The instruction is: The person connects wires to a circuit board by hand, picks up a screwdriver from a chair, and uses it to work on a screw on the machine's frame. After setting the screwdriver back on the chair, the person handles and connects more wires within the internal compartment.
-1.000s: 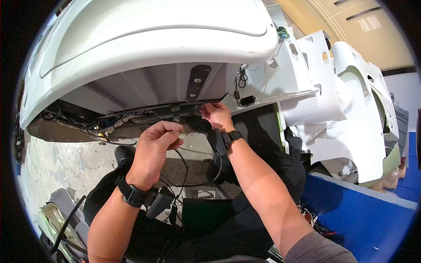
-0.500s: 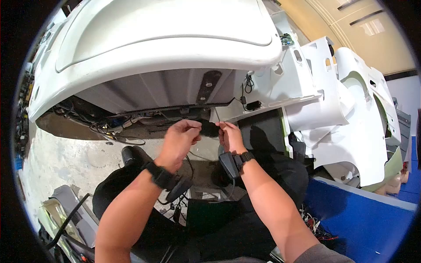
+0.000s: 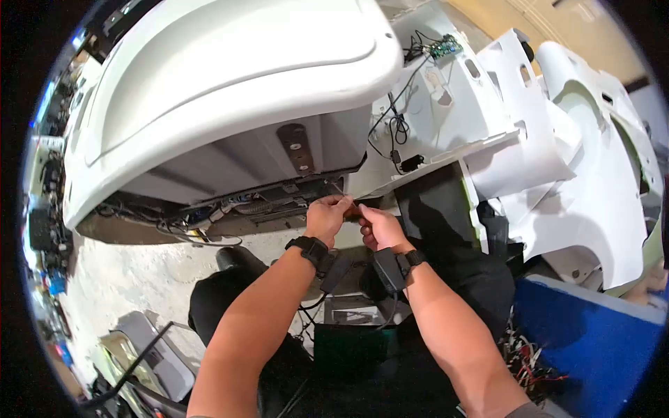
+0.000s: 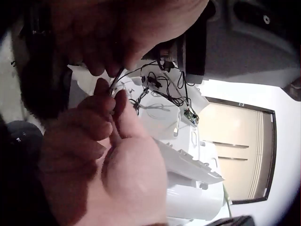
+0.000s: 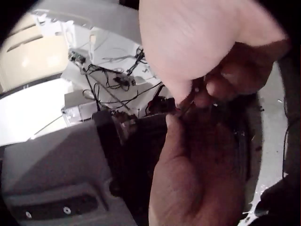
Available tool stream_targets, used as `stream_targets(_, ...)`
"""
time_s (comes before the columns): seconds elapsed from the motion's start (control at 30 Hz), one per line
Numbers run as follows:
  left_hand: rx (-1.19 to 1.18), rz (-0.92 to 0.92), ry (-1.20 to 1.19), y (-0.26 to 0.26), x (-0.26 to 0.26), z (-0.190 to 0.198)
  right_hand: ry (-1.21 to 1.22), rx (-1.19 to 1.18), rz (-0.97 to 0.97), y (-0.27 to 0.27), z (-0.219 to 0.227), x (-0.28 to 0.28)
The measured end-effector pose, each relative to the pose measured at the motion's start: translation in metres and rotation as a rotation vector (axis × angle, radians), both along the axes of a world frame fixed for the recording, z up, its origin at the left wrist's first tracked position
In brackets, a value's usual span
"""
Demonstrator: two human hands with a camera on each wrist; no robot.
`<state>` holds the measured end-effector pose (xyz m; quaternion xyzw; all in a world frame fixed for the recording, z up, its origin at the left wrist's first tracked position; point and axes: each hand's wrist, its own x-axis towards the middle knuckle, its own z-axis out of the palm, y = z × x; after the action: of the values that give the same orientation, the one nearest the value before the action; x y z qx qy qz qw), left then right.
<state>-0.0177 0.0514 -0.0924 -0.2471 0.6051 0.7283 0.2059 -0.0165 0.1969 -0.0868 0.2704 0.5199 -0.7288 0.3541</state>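
My left hand point(image 3: 325, 219) and right hand point(image 3: 382, 228) meet fingertip to fingertip, just below the front lower edge of a grey ribbed housing point(image 3: 230, 157) under a white shell point(image 3: 230, 76). Between them runs a thin dark cable point(image 4: 114, 84), seen in the left wrist view, where the left hand point(image 4: 113, 33) is above and the right hand point(image 4: 108, 155) below. Each hand pinches the cable between thumb and curled fingers. The right wrist view has the right hand point(image 5: 202, 42) on top and the left hand point(image 5: 195, 174) beneath; their fingers hide most of the cable.
Loose wiring point(image 3: 181, 226) hangs along the housing's underside at left. To the right lie white molded panels point(image 3: 585, 195), a black cable bundle point(image 3: 398, 129) and a green circuit board point(image 3: 444, 47). A blue surface point(image 3: 585, 334) and a heap of wires point(image 3: 533, 366) are at lower right.
Both hands have come closer together, the left moving right to meet the right. A black fuzzy piece showing between them earlier no longer shows there. The head view has shifted.
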Motion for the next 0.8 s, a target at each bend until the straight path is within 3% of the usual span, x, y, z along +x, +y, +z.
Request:
stream_targets(0.07, 0.049, 0.124, -0.020, 0.000, -0.001, 0.005, -0.160, -0.129, -0.085, 0.005, -0.011, 0.001)
stream_targets(0.17, 0.023, 0.181, -0.058, 0.002, -0.008, 0.011, -0.186, -0.161, -0.148, 0.000, -0.007, -0.005)
stream_targets(0.5, 0.057, 0.078, -0.068, 0.002, -0.009, -0.010, -0.152, -0.191, -0.090, 0.003, -0.021, 0.003)
stream_targets(0.8, 0.094, 0.157, -0.082, 0.003, -0.012, -0.002, -0.133, -0.148, -0.133, -0.001, -0.010, 0.000)
